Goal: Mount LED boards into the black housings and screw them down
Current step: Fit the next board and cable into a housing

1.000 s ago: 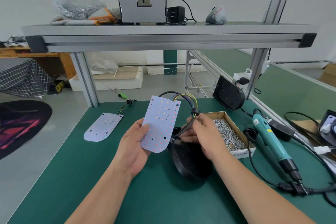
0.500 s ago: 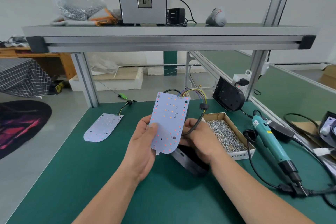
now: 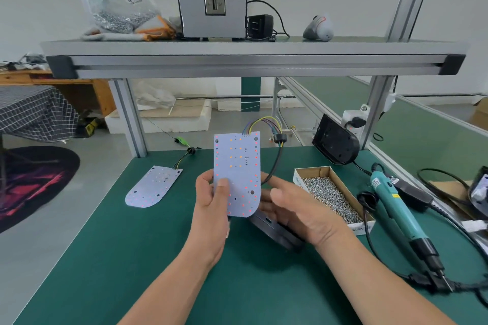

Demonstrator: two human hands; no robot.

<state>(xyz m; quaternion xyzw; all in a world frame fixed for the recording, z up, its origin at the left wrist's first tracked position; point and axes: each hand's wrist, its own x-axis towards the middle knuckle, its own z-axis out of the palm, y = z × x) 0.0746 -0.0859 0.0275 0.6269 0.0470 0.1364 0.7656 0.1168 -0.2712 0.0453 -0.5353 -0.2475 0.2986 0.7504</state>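
LED board point(image 3: 237, 174) raised, upright, pinched by left hand point(image 3: 211, 208); right hand point(image 3: 295, 208) blurred over housing point(image 3: 280, 236), grip unclear.

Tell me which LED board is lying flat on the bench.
The loose LED board at the left of the green bench, flat and face up. The other board is held upright by the left hand.
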